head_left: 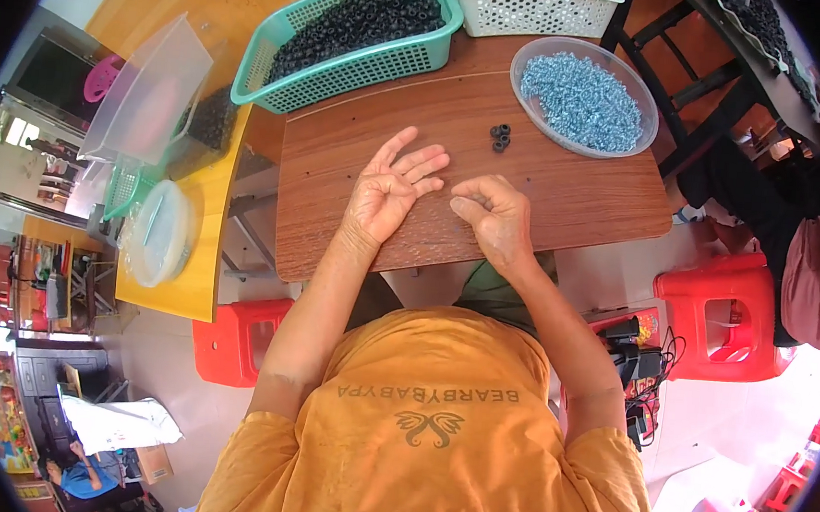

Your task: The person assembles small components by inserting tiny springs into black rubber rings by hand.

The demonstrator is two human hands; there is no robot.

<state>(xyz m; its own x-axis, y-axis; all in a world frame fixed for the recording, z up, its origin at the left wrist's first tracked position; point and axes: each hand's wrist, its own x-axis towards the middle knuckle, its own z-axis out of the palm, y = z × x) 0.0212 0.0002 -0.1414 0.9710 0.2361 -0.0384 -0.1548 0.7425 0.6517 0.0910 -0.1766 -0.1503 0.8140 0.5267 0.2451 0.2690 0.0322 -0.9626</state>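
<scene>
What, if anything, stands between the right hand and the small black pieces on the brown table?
Nothing visible does: brown tabletop lies between the right hand and the small black pieces; the round bowl stands off to the right.

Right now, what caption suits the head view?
Left hand and right hand over a brown table, near black rings and blue pieces.

My left hand [386,194] and right hand [501,223] are over the table [312,210]; from them, black rings [501,139] lie at one o'clock, a bowl [587,152] of blue pieces [586,97] at two.
</scene>
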